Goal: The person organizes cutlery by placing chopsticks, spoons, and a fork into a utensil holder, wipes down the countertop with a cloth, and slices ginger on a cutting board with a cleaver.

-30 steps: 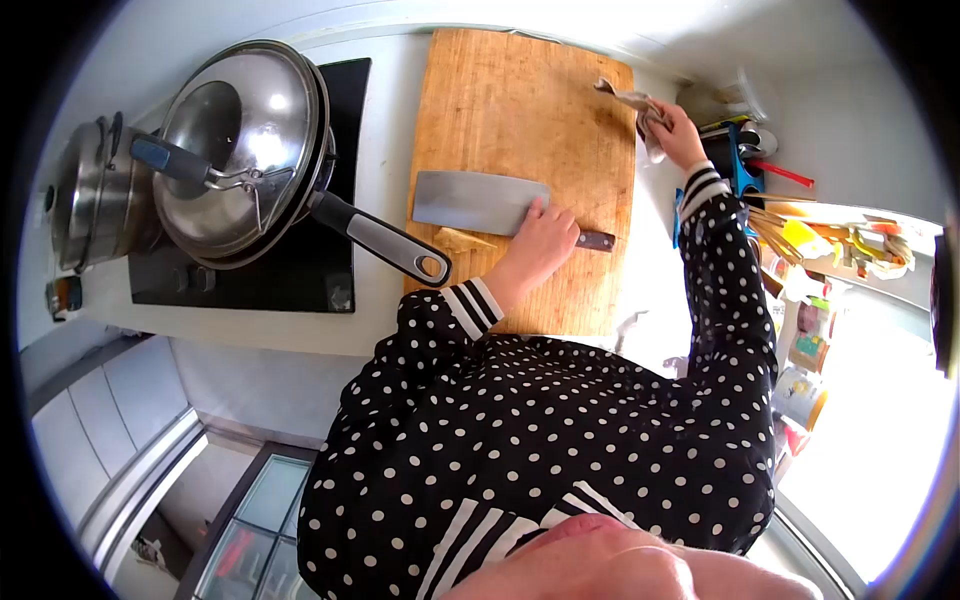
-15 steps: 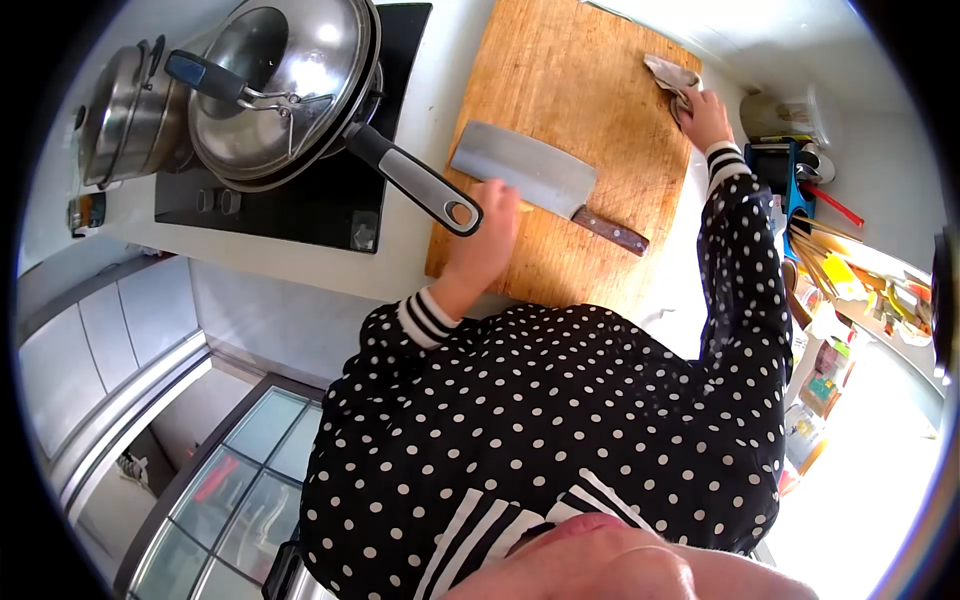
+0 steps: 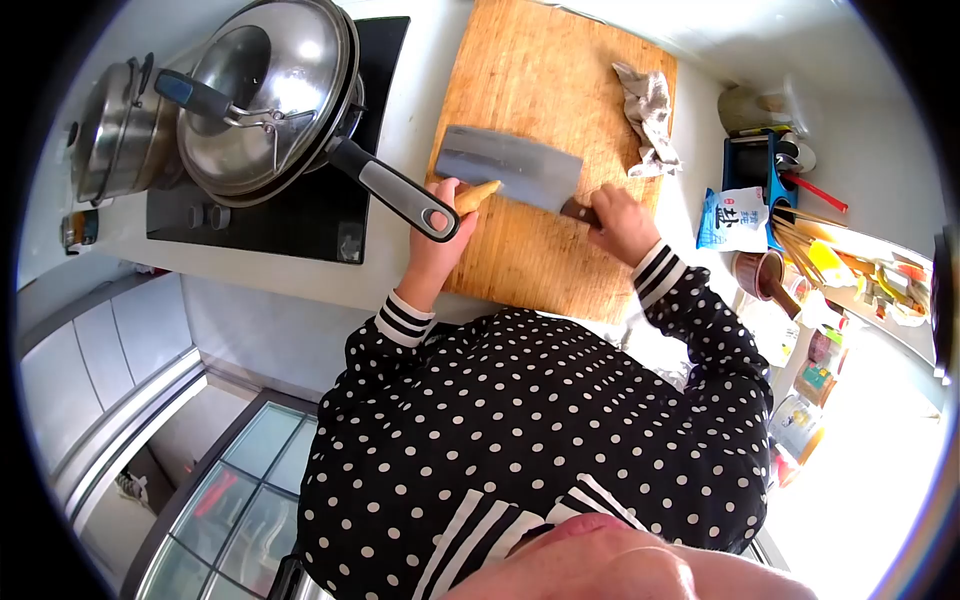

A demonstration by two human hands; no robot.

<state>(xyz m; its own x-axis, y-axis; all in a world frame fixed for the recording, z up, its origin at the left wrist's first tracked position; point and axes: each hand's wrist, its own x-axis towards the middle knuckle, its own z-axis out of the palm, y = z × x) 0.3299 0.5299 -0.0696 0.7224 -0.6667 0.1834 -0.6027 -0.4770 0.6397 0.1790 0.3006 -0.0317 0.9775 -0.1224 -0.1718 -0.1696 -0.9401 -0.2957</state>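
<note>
My left hand (image 3: 447, 235) is closed around a tan, pointed root piece (image 3: 478, 196) that looks like ginger, at the left edge of the wooden cutting board (image 3: 545, 65). The root's tip sticks out toward the cleaver's lower edge. Fingers of my right hand (image 3: 622, 222) wrap round the brown handle of the cleaver (image 3: 510, 165), whose broad blade lies flat or nearly flat over the board and points left. Beyond my right hand, a crumpled, stained cloth (image 3: 650, 120) rests on the board's right side.
Left of the board, a lidded pan (image 3: 270, 100) sits on the black cooktop (image 3: 376, 120), its handle (image 3: 395, 188) reaching close to my left hand. A steel pot (image 3: 120, 130) stands farther left. To the right are a blue-and-white packet (image 3: 733, 218), a utensil holder (image 3: 752, 165) and several jars.
My right hand has let go of the cloth, now spread longer, and moved left to grip the cleaver's handle. My left hand has raised the root piece into view.
</note>
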